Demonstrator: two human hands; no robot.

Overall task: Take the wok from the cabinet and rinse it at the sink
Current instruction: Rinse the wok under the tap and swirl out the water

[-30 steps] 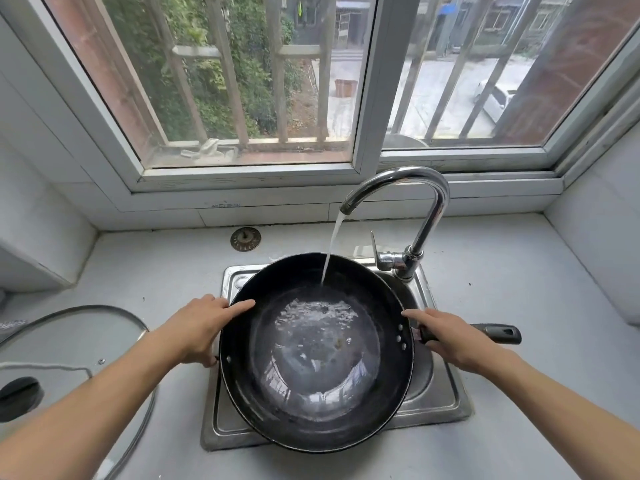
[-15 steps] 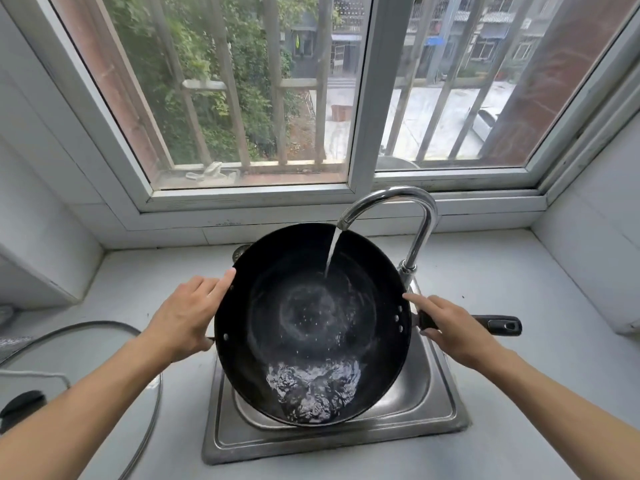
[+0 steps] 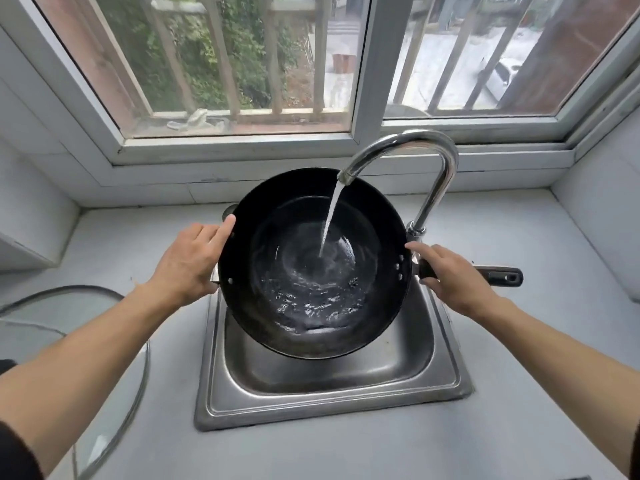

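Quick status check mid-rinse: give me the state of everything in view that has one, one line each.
Faucet: on, water running into the wok.
Wok: tilted over the sink, water pooled at its near side.
Sink: basin under the wok, drain hidden.
Left hand: holds the wok's left rim.
Right hand: grips the wok's long handle.
Glass lid: lying on the counter, left of the sink.
Window: whether open or closed, cannot tell.

A single wide-angle head view looks forward and down from close above the sink (image 3: pixel 332 407), which fills the lower centre of the frame. The window (image 3: pixel 367 64) spans the top, the counter (image 3: pixel 519 427) the bottom, and straight edges bow toward the corners.
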